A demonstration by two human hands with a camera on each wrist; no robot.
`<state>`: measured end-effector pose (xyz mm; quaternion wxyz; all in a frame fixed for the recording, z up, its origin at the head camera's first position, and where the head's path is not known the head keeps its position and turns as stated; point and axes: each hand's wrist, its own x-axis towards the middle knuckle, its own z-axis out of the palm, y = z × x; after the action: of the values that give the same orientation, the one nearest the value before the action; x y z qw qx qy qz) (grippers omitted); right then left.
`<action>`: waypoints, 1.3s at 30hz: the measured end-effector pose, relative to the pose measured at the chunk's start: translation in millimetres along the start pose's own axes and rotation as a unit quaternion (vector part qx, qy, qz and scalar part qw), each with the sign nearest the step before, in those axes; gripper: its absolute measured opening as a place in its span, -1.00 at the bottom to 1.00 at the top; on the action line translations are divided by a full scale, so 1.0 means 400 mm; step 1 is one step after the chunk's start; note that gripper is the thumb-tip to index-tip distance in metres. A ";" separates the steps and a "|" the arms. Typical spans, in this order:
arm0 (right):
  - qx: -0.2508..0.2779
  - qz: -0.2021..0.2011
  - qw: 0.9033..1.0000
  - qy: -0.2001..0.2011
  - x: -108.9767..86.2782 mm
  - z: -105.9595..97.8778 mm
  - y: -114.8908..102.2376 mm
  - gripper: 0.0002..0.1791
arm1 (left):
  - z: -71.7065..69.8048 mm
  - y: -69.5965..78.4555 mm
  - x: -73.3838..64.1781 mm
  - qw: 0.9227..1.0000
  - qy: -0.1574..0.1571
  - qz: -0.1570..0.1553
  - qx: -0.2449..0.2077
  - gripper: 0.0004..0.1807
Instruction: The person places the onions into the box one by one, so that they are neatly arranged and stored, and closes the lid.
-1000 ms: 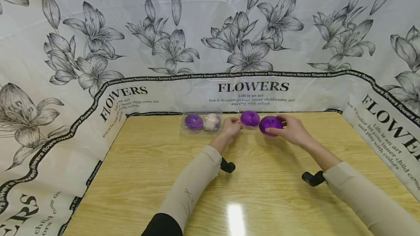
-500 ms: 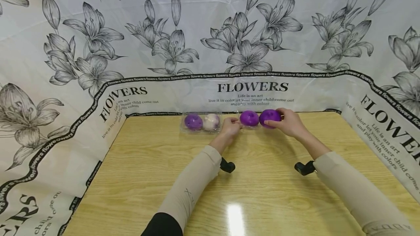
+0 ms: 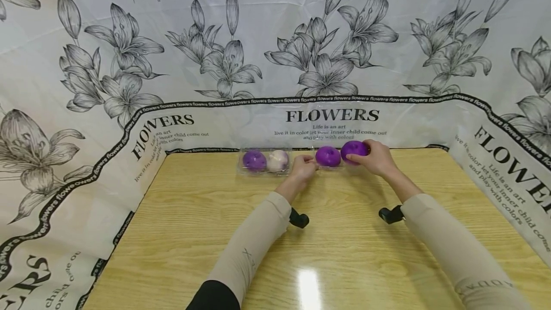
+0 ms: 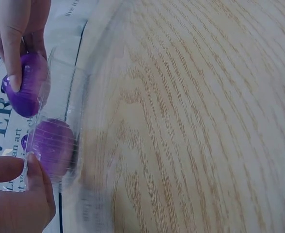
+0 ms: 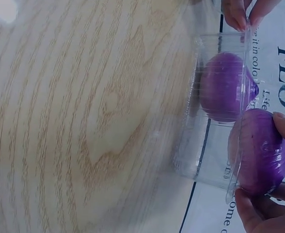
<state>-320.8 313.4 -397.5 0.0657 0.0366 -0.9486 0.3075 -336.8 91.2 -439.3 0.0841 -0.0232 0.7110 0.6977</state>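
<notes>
My right hand (image 3: 379,158) grips a round, glossy purple onion (image 3: 354,152), fingers on its far right side and thumb in front. This onion is at the right end of a clear plastic box (image 5: 187,162), overlapping the box's near rim in the right wrist view. Beside it, a second purple onion (image 3: 328,156) sits in the box's left half. At the left end my left hand (image 3: 303,169) pinches the box's rim between thumb and fingers. The box's raised transparent lid leans toward the cloth behind and hardly shows.
Left of my left hand stands another clear box (image 3: 263,173), holding a purple onion (image 3: 254,160) and a whitish one (image 3: 277,160). A flower-printed cloth (image 3: 241,123) rises right behind the wooden table's (image 3: 344,252) back edge. Black wrist mounts (image 3: 391,215) stick out below both cuffs.
My right hand has carried its onion away from me, from in front of the box to its right end. The left hand keeps its pinch on the rim and stays in place.
</notes>
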 end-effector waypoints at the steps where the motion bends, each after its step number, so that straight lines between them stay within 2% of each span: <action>1: -0.001 0.002 1.000 0.001 0.002 0.001 0.002 -0.22 | 0.000 0.000 0.000 1.000 0.002 0.000 0.001 -0.51; 6: -0.005 0.000 1.000 0.003 0.016 0.013 0.012 -0.21 | 0.001 0.001 0.000 1.000 0.004 -0.001 -0.003 -0.53; 25: -0.060 -0.013 0.998 0.017 0.065 0.048 0.029 -0.37 | -0.001 -0.002 0.001 1.000 0.000 -0.005 -0.003 -0.54; 32: -0.071 0.003 0.997 0.005 0.064 0.057 0.025 -0.23 | 0.001 -0.003 0.006 1.000 0.002 -0.008 -0.002 -0.54; 39: -0.085 0.001 0.996 0.009 0.065 0.067 0.027 -0.24 | 0.001 -0.004 0.006 1.000 -0.001 -0.008 -0.010 -0.52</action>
<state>-350.3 305.7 -421.4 0.0771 0.0268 -0.9708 0.2257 -338.8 91.7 -441.2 0.0902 -0.0292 0.7034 0.7044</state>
